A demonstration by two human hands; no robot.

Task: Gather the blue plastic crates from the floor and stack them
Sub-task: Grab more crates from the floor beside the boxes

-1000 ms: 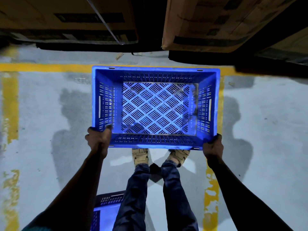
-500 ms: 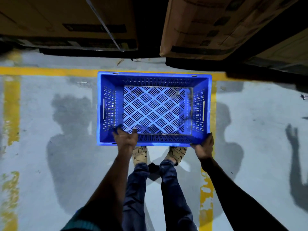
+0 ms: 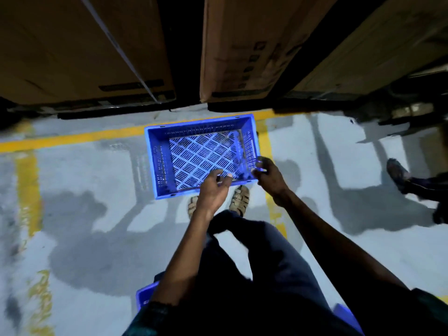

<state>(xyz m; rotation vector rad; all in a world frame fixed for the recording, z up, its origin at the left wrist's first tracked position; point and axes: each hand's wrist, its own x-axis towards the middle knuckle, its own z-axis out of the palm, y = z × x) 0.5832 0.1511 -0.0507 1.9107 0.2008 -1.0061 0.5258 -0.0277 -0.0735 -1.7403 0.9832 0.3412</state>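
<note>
From the head view, the blue crate (image 3: 202,156) is sitting on the floor (image 3: 84,214) just ahead of the sandals (image 3: 240,200). The left hand (image 3: 213,187) is hovering with loosely spread fingers, holding nothing. The right hand (image 3: 268,177) is curling at the crate's near right corner; whether it is gripping is unclear.

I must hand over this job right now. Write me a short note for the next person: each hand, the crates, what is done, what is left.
Left hand: open, fingers loose above the near edge of the blue crate, holding nothing.
Right hand: fingers curled at the crate's near right corner; whether it grips the rim is too blurred to tell.
The crate sits on the floor, across the yellow line, before the cardboard boxes.
A second blue crate shows behind the legs.
Done: this crate is set down.
Left: gather the others and stack them.
</note>
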